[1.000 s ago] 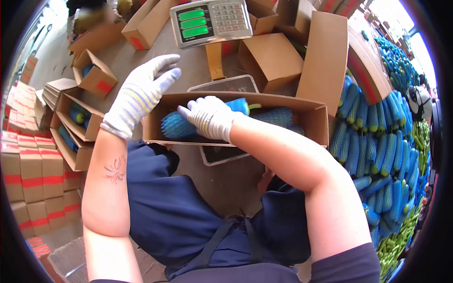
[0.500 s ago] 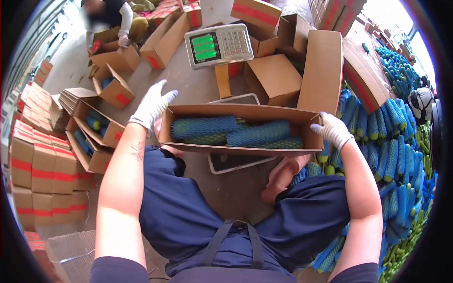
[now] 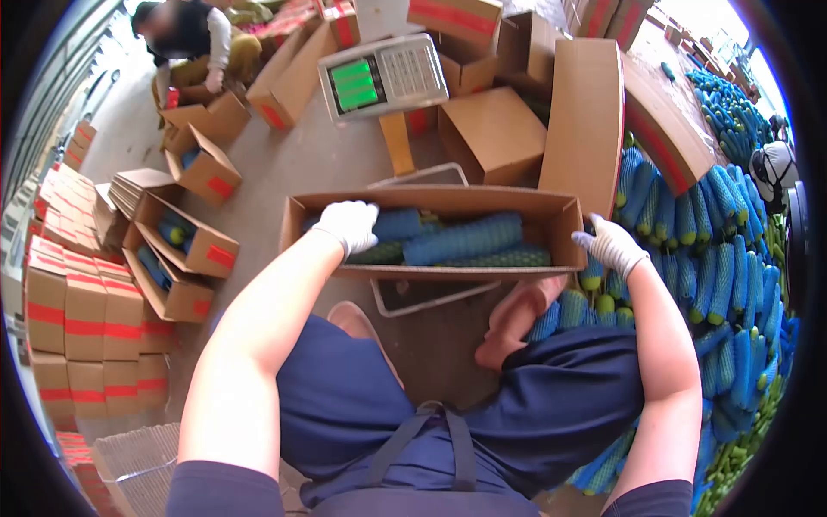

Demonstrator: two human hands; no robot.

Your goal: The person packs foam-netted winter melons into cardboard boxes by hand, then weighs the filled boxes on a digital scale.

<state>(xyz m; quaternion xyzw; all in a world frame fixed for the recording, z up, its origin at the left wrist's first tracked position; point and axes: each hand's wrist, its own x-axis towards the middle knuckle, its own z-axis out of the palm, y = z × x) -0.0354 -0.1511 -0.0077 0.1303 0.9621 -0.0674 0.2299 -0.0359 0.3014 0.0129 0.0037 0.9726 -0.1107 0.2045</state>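
A long open cardboard box (image 3: 431, 272) sits over the platform (image 3: 383, 308) of a scale, crosswise in front of my knees. Inside lie several long green vegetables in blue foam-net sleeves (image 3: 465, 239). My left hand (image 3: 349, 228), in a white glove, reaches over the near wall at the box's left part. Its fingers curl down onto a netted vegetable, and the fingertips are partly hidden. At the right end, my gloved right hand (image 3: 616, 246) grips the box's end wall, with its fingertips at the edge.
Behind the box stands the scale's lit display (image 3: 383, 77). Open boxes (image 3: 495, 133) crowd the back right. Netted vegetables (image 3: 715, 276) are heaped at right. Taped boxes (image 3: 86, 319) are stacked at left. A person (image 3: 194, 47) handles a box at the back left.
My left hand has moved from outside the box's left end, fingers spread, to inside it on the vegetables. My right hand stays at the right end. My left leg has shifted, baring a pink shoe.
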